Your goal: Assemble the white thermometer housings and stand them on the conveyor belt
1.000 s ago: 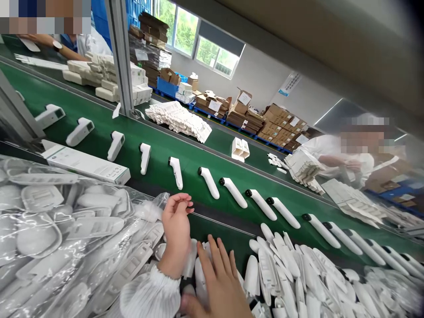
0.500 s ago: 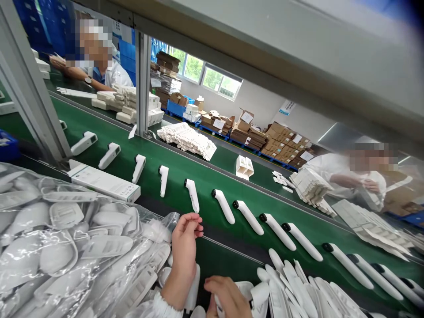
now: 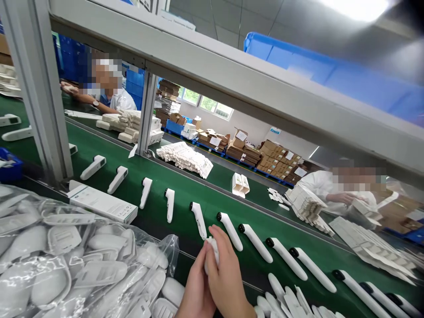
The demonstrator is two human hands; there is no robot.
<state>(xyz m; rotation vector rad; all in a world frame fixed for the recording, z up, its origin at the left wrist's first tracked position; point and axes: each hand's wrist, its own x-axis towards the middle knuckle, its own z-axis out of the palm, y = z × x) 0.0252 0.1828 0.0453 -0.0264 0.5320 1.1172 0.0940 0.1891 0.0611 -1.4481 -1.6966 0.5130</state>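
My left hand [image 3: 197, 282] and my right hand [image 3: 227, 276] are pressed together at the near edge of the green belt. Between them they clasp a white plastic part [image 3: 212, 251], mostly hidden by the fingers, so its exact kind cannot be made out. Just beyond the fingertips, a row of white handheld infrared thermometers [image 3: 256, 243] with dark round ends lies spaced along the belt. Loose white plastic shells [image 3: 281, 289] are heaped to the right of my hands. On the left, a clear plastic bag [image 3: 96, 265] holds many similar shells.
A white box [image 3: 102, 203] rests by the belt's near edge. Metal posts [image 3: 39, 97] and a beam [image 3: 212, 84] frame the station. Across the green belt [image 3: 139, 170] are stacked cartons [image 3: 185, 159] and a white two-slot tray [image 3: 240, 184]. Two people work on the far side.
My hands were apart, with the right one low over the shells. Now they have come together around a white plastic part. The camera view has tilted up.
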